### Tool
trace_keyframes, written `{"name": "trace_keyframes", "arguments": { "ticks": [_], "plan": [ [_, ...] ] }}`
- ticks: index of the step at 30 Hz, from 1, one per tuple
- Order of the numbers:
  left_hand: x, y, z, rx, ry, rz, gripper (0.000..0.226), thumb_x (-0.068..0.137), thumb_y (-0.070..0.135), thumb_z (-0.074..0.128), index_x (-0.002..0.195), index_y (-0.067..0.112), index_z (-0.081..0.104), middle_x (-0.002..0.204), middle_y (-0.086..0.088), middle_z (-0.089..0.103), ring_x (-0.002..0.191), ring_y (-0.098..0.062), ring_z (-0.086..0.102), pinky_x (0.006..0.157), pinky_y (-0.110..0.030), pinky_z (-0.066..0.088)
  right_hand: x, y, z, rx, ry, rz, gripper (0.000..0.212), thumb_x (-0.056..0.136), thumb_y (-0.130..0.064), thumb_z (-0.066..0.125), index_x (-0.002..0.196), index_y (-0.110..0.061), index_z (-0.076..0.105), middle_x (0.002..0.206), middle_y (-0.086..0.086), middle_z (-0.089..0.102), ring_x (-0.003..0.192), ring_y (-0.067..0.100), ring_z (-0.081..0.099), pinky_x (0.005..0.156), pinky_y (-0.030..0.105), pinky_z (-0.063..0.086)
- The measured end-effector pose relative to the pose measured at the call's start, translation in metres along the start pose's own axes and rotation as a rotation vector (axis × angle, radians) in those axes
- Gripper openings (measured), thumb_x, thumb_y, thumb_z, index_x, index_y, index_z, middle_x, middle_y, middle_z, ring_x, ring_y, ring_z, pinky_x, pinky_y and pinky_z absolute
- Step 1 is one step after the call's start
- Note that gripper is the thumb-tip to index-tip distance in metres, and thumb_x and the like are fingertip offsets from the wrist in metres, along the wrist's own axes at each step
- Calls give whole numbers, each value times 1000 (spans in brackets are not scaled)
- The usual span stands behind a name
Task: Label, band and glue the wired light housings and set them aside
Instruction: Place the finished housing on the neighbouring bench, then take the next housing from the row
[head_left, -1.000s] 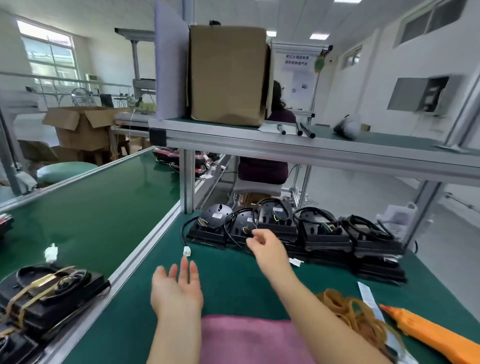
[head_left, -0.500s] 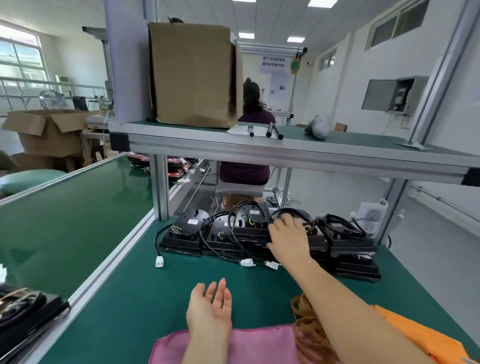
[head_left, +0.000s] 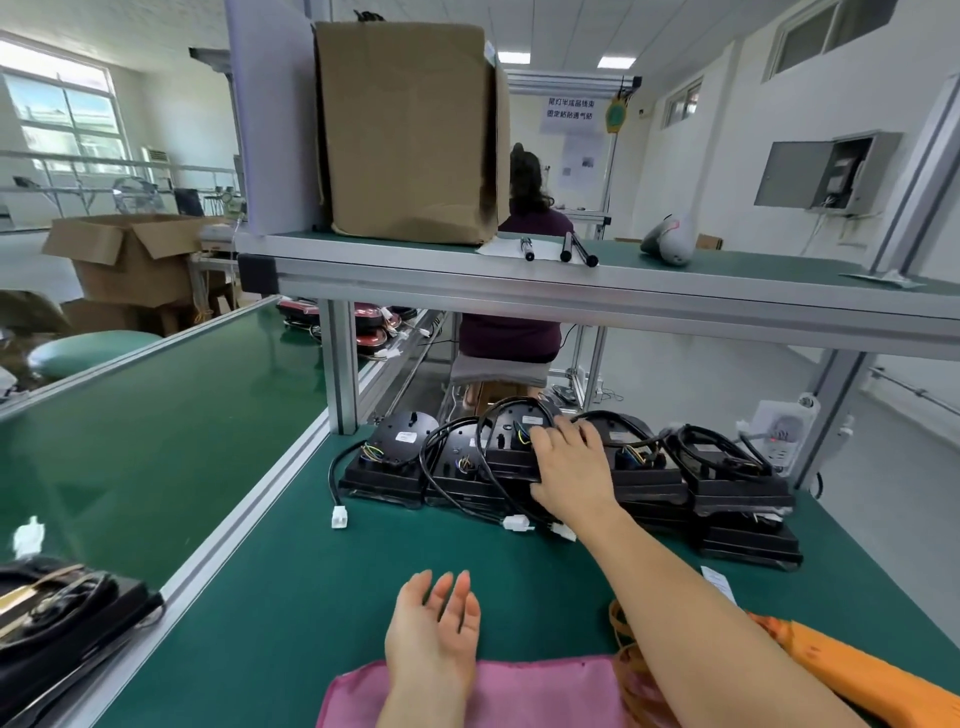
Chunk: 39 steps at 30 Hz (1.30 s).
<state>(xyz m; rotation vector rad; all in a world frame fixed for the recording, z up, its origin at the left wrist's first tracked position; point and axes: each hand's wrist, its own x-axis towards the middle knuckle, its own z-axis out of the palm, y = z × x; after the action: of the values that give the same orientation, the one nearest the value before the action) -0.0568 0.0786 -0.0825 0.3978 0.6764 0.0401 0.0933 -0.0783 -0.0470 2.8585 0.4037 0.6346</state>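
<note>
Several black wired light housings stand in a row at the back of the green bench, cables looped on top and white connectors lying in front. My right hand reaches onto the middle housing; its fingers lie over the top and the thumb hooks the front edge. My left hand hovers open, palm up, near the front over a pink cloth. Tan rubber bands, an orange glue gun and a white label strip lie at the right, partly behind my forearm.
A banded housing sits on the green conveyor at the left. An aluminium post holds a shelf bearing a cardboard box. A person sits beyond the bench.
My right hand moved forward from the cables onto the middle housing and closed over it. My left hand drew back toward me and to the right. The camera turned left.
</note>
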Motion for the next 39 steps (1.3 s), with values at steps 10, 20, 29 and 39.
{"name": "trace_keyframes", "arguments": {
  "ticks": [10,20,29,39],
  "plan": [
    [16,12,68,476,-250,-33,67,90,42,63,139,2,40,135,-24,46,108,-35,55,86,-40,50,-15,22,-20,230,-57,-20,78,76,-52,71,141,-28,35,141,-5,49,135,14,41,117,55,7],
    [-2,47,69,806,-303,80,36,95,47,53,110,15,61,95,-10,72,84,-25,68,68,-35,55,-92,-21,-87,413,57,-124,58,77,-42,68,128,-34,41,130,-15,50,132,11,42,116,50,18],
    [-78,49,-44,1295,-455,203,21,91,36,62,109,27,59,89,10,75,80,-8,72,78,-29,53,-246,-76,-132,387,157,-134,87,29,-55,87,109,-32,59,99,-12,72,95,18,72,68,35,60],
    [-83,38,-81,1927,-523,494,29,98,32,52,126,34,54,119,8,56,118,-4,50,106,-21,34,-294,-92,-118,404,141,-121,41,74,-47,44,86,-27,79,97,-5,74,97,20,71,80,23,56]
  ]
}}
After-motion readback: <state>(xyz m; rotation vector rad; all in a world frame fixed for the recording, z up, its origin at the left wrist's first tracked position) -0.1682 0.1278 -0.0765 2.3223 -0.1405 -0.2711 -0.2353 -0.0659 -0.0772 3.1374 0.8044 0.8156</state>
